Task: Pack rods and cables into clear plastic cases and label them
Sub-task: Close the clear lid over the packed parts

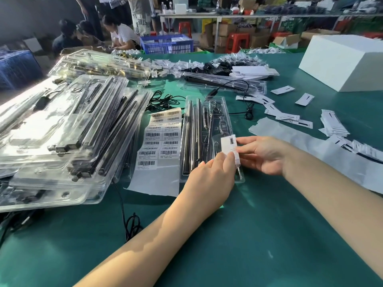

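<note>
A clear plastic case (199, 129) with dark rods and a cable inside lies lengthwise on the green table. At its near right end a small white tag (228, 143) with a dark slot sits on the case. My left hand (211, 175) rests on the case's near end and pinches the tag's lower edge with curled fingers. My right hand (263, 154) holds the tag from the right side between thumb and fingers. A sheet of barcode labels (160, 139) lies just left of the case.
A tall pile of filled clear cases (68, 129) fills the left. Loose white tags (290, 117) and a strip of backing paper (306, 141) lie to the right. A white box (342, 63) stands far right. Black cables (165, 100) trail behind. People crouch beyond the table.
</note>
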The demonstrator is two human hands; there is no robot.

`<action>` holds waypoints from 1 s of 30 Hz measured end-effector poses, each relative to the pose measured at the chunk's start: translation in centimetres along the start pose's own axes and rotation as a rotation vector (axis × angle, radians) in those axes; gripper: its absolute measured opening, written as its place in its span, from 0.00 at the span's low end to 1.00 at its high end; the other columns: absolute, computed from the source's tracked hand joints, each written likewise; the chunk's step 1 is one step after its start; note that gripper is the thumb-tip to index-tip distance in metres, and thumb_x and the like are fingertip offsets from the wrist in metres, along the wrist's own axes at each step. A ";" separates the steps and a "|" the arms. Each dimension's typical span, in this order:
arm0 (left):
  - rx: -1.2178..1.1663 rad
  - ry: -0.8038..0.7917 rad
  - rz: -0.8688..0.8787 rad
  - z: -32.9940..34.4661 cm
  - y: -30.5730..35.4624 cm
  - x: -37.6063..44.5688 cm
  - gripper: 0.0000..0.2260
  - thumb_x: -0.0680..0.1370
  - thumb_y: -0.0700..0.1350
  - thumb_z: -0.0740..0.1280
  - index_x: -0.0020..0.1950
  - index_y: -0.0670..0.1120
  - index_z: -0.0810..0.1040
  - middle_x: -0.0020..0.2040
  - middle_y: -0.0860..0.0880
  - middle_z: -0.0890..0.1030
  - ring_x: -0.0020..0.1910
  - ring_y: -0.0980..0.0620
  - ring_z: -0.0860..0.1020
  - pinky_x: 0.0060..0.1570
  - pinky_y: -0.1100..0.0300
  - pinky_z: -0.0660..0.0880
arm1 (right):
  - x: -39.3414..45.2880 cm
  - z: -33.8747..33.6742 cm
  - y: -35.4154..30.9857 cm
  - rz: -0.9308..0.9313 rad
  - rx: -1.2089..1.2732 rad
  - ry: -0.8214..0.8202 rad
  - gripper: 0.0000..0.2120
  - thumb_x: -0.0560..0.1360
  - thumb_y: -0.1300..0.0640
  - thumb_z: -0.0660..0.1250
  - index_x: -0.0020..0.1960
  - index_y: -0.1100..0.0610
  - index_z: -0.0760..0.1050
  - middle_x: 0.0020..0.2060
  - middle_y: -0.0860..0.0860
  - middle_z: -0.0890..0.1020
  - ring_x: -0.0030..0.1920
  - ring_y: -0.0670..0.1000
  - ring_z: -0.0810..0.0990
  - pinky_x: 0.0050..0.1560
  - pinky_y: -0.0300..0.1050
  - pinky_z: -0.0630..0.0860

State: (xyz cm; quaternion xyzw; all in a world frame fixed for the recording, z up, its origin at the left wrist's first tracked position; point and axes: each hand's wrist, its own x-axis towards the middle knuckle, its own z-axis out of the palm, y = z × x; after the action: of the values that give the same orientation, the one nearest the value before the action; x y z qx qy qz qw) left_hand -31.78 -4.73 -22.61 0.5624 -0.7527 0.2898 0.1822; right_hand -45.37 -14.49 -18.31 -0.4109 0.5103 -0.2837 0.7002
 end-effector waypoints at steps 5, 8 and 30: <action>-0.055 0.037 -0.042 0.1 0.1 0.0 0.15 0.69 0.46 0.72 0.54 0.44 0.82 0.43 0.51 0.83 0.30 0.56 0.79 0.28 0.64 0.72 | -0.1 -0.2 0.5 -0.005 0.099 0.049 0.11 0.74 0.73 0.65 0.51 0.60 0.79 0.33 0.54 0.85 0.31 0.48 0.84 0.28 0.37 0.78; -0.068 0.045 -0.045 0.0 0.0 0.1 0.15 0.69 0.46 0.73 0.54 0.44 0.83 0.43 0.52 0.83 0.30 0.56 0.79 0.28 0.64 0.72 | -0.2 -0.3 0.6 0.007 0.109 0.011 0.12 0.75 0.72 0.65 0.55 0.61 0.79 0.37 0.54 0.85 0.33 0.48 0.84 0.30 0.37 0.80; -0.222 -0.066 -0.067 0.2 0.3 0.3 0.16 0.76 0.45 0.56 0.54 0.43 0.81 0.44 0.50 0.82 0.33 0.53 0.80 0.31 0.59 0.76 | -1.4 1.6 2.0 -0.058 0.382 0.018 0.09 0.79 0.64 0.62 0.59 0.64 0.74 0.38 0.56 0.81 0.30 0.49 0.81 0.28 0.36 0.78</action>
State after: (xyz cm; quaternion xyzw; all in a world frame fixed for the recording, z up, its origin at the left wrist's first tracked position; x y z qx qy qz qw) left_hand -32.18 -5.02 -22.67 0.5728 -0.7666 0.1796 0.2279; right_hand -44.38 -11.91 -19.20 -0.2824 0.4412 -0.3990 0.7526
